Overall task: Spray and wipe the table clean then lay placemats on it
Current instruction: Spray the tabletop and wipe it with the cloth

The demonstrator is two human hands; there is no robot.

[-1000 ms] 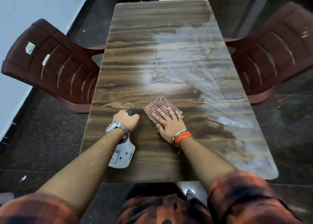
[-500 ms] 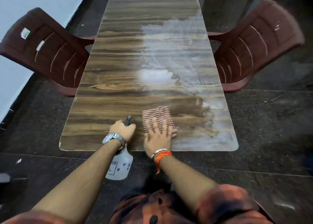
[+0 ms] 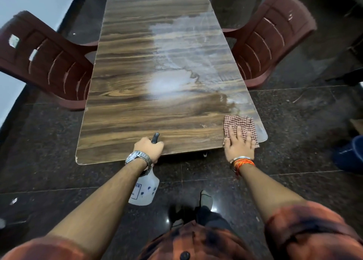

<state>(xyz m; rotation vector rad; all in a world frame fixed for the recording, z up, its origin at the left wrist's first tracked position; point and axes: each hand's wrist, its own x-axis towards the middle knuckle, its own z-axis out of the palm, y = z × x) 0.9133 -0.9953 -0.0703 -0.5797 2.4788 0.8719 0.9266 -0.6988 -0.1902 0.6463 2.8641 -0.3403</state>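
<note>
Table (image 3: 137, 110), a long wood-grain top, fills the middle of the view and runs away from the person over a dark polished floor (image 3: 294, 122); a pale wet film covers much of its right half, with a bright glare patch near the centre, while the left half looks dark and dry. Two maroon plastic chairs stand against its long sides, the left chair (image 3: 45, 63) and the right chair (image 3: 271, 35) both facing inward, seats tucked partly under the edges. Next down in size, the person's bare forearms reach forward out of rolled plaid sleeves (image 3: 306, 226). A translucent spray bottle (image 3: 144, 191) hangs below the table's near edge, its dark nozzle poking up over the tabletop; the left hand (image 3: 148, 148) is curled tight around its neck, a metal watch (image 3: 137, 157) on that wrist. At the table's near right corner lies a checked cloth (image 3: 240, 124), crumpled flat on the surface, and the right hand (image 3: 238, 144) presses on its near part with fingers spread wide, palm down. Orange thread bands (image 3: 243, 163) circle that wrist.
</note>
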